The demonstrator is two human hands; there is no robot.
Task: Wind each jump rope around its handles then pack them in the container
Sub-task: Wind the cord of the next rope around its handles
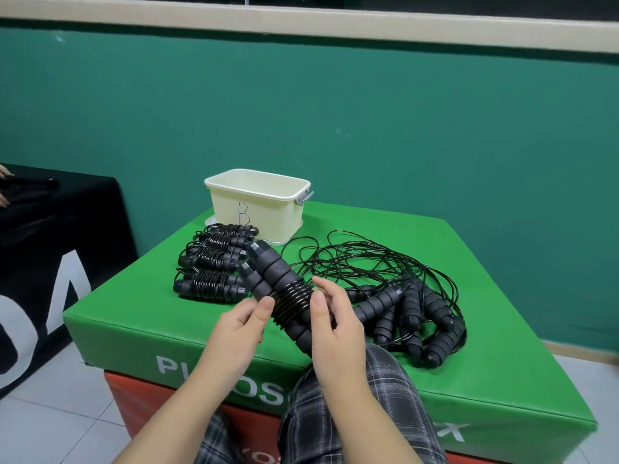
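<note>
Both hands, left hand [239, 324] and right hand [335, 324], have their fingers [316, 304] gripping a half-wound jump rope [279, 289] over the green bench [469, 373], cream container [258, 205] sitting behind.

A black jump rope with ribbed foam handles [279, 289], its cord coiled tightly round their middle, is held tilted above the green padded box's [502, 346] front edge, four wound ropes [211, 259] lying left, unwound ropes [402, 296] tangled right, and the cream plastic container [258, 209] upright at the far edge.
</note>
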